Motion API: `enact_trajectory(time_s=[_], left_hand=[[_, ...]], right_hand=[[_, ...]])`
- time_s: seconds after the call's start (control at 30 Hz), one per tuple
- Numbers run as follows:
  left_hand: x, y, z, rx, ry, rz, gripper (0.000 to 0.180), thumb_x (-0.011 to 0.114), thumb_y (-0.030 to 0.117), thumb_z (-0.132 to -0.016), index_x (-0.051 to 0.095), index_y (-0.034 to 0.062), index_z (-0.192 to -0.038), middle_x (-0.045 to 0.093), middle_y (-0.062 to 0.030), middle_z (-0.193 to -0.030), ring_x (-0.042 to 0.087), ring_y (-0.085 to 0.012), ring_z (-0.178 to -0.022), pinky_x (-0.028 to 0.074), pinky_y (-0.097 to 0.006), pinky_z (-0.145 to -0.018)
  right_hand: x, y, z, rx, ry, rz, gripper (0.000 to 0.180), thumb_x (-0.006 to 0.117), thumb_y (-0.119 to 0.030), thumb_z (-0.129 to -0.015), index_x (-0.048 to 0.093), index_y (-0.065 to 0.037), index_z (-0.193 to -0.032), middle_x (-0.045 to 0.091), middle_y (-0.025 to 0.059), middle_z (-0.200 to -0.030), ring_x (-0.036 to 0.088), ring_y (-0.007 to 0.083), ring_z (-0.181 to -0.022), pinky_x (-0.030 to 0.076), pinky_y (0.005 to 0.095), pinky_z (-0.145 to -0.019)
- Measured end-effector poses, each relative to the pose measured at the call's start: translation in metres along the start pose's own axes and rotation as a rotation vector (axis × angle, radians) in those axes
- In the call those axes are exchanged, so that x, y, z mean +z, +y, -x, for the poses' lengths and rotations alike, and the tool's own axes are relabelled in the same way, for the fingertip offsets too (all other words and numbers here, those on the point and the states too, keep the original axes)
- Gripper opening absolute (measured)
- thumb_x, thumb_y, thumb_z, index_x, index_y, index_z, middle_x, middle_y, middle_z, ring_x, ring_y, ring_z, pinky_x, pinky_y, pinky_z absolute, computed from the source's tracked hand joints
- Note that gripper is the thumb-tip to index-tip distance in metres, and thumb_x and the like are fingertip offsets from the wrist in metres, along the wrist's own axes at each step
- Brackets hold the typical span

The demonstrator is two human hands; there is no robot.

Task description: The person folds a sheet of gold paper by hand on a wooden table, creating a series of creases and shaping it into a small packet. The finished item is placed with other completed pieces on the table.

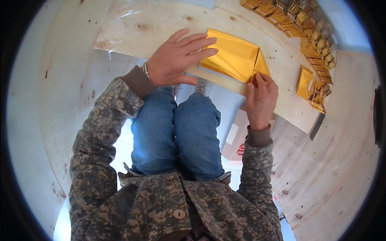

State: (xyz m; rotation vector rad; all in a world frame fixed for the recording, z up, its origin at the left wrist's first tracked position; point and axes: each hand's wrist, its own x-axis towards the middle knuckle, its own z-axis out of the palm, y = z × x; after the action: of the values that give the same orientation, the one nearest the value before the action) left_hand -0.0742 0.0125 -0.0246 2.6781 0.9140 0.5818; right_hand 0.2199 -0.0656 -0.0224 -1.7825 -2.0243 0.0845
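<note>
the right hand (262, 98) pinches a folded corner of the gold foil sheet (231, 54) by the near edge of the wooden board (283, 76), the left hand (177, 58) spreads open and empty over it, and from afar i judge the sheet light, slick, easily creased, best held by its folds.

The right hand (263, 100) covers a corner of the gold sheet (231, 54) — how the fold lies beneath is hard to tell. Knees (197, 124) hide most of the shoes (201, 89); the right sleeve (259, 160) covers part of the box (232, 150) — the top edge cuts off the gold bundles (281, 21).
</note>
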Motion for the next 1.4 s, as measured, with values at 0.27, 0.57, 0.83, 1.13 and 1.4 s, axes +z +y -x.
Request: enact_trajectory(time_s=[0.27, 0.57, 0.83, 1.13, 1.4], left_hand=[[0.019, -0.001, 0.010, 0.047, 0.028, 0.023, 0.068, 0.084, 0.023, -0.069, 0.059, 0.0156, -0.132, 0.055, -0.0052, -0.144, 0.048, -0.0256, -0.137, 0.030, -0.052, -0.119], [0.021, 0.000, 0.009, 0.063, 0.068, 0.107, 0.031, 0.081, 0.020, -0.077, 0.065, 0.0134, -0.102, 0.066, -0.0033, -0.122, 0.057, -0.0234, -0.126, 0.035, -0.050, -0.117], [0.023, 0.000, 0.008, 0.038, 0.140, 0.101, 0.016, 0.078, 0.020, -0.083, 0.072, 0.0129, -0.097, 0.071, -0.0042, -0.116, 0.061, -0.0220, -0.121, 0.033, -0.053, -0.118], [0.024, -0.002, 0.003, 0.014, 0.176, 0.132, 0.015, 0.077, 0.019, -0.085, 0.072, 0.0112, -0.097, 0.073, -0.0039, -0.110, 0.065, -0.0224, -0.115, 0.035, -0.053, -0.116], [0.019, -0.004, -0.006, -0.116, 0.205, 0.319, 0.029, 0.080, 0.019, -0.081, 0.069, 0.0096, -0.106, 0.070, -0.0061, -0.112, 0.064, -0.0276, -0.108, 0.038, -0.049, -0.112]], right_hand=[[-0.002, 0.009, 0.008, -0.021, -0.047, -0.034, 0.037, 0.073, -0.007, -0.086, 0.065, 0.001, -0.121, 0.060, 0.0173, -0.125, 0.056, 0.0358, -0.116, 0.043, 0.0435, -0.102], [-0.001, 0.002, 0.008, -0.021, -0.011, 0.019, 0.037, 0.073, -0.008, -0.086, 0.066, -0.001, -0.121, 0.062, 0.0168, -0.125, 0.057, 0.0354, -0.115, 0.045, 0.0435, -0.101], [-0.005, -0.018, -0.004, -0.027, 0.058, -0.054, 0.035, 0.076, -0.008, -0.084, 0.068, -0.002, -0.117, 0.063, 0.0162, -0.121, 0.059, 0.0346, -0.112, 0.046, 0.0422, -0.098], [0.017, -0.059, -0.023, -0.177, -0.117, -0.355, 0.041, 0.081, -0.007, -0.074, 0.070, -0.005, -0.114, 0.066, 0.0106, -0.108, 0.062, 0.0293, -0.098, 0.049, 0.0385, -0.082], [0.036, -0.067, -0.035, 0.197, -0.078, -0.711, 0.014, 0.077, -0.002, -0.082, 0.073, 0.000, -0.096, 0.067, 0.0058, -0.077, 0.060, 0.0165, -0.068, 0.049, 0.0283, -0.063]])
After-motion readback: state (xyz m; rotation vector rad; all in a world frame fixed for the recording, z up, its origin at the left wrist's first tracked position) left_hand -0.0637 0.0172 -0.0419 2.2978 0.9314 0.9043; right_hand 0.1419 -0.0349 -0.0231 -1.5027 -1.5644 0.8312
